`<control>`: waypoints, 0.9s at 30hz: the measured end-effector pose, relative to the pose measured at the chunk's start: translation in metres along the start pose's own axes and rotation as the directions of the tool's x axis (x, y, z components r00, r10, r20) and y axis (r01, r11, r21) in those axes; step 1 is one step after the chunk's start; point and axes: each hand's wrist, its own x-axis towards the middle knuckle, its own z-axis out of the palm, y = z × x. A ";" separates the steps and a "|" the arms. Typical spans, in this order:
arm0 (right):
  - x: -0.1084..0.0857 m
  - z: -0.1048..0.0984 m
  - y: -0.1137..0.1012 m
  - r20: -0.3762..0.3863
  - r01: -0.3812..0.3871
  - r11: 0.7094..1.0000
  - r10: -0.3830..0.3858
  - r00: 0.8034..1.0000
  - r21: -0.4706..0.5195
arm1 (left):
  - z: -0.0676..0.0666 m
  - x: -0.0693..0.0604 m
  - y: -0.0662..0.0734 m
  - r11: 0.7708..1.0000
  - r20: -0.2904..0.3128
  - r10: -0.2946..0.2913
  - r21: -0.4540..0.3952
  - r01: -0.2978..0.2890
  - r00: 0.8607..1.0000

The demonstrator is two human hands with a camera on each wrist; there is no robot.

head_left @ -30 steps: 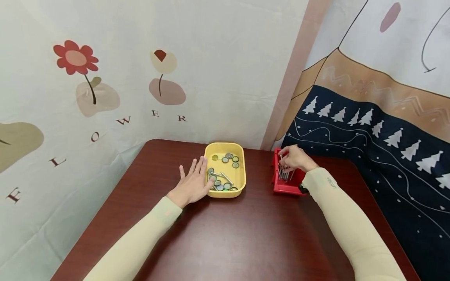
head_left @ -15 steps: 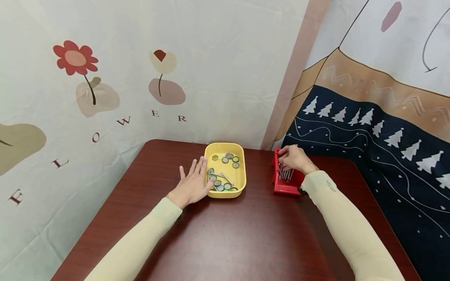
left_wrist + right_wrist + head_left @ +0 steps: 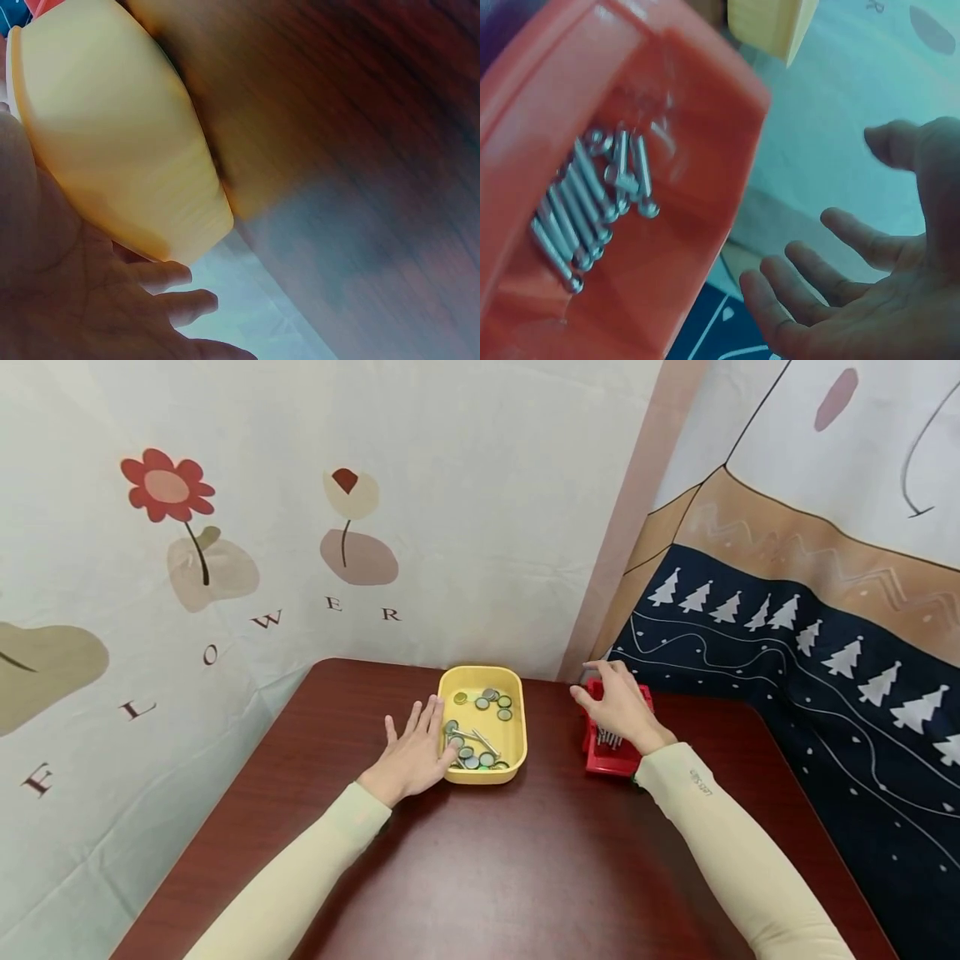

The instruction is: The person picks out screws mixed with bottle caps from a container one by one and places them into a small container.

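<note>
A yellow tray (image 3: 522, 727) holds several round caps (image 3: 487, 759) and a few long metal screws (image 3: 485, 742). The left hand (image 3: 408, 757), fingers spread and straight, rests against the tray's left side; in the left wrist view the palm lies along the yellow wall (image 3: 127, 135). Over the red bin (image 3: 611, 765) hovers the right hand (image 3: 624, 706), thumb and fingers apart and nothing between them. The right wrist view shows several silver screws (image 3: 581, 202) in a cluster inside the red bin (image 3: 667, 277), with the hand (image 3: 855, 277) beside it.
The dark red-brown table (image 3: 480, 860) carries both containers near its back edge. A pale cloth with flower prints (image 3: 465, 510) hangs behind, and a dark blue cloth with white trees (image 3: 750, 643) hangs at the right.
The right hand has lifted out of the red bin, moved slightly up, and its fingers have spread apart. The left hand and the yellow tray have stayed in place.
</note>
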 end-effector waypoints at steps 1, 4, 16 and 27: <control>-0.001 0.003 -0.002 0.003 0.010 1.000 -0.010 1.000 -0.002 | 0.000 0.000 0.000 1.000 0.003 -0.002 0.000 0.002 1.000; -0.004 0.011 -0.008 0.008 0.038 0.999 -0.038 0.999 -0.018 | 0.002 0.001 0.000 1.000 0.008 -0.005 0.005 0.005 1.000; -0.006 0.040 -0.042 0.126 0.231 0.965 -0.216 0.968 -0.123 | 0.003 0.000 0.000 1.000 0.020 -0.007 0.006 0.007 1.000; 0.004 0.074 -0.088 0.302 0.365 0.912 -0.300 0.905 -0.188 | 0.000 0.002 -0.002 1.000 0.020 0.014 -0.008 -0.014 1.000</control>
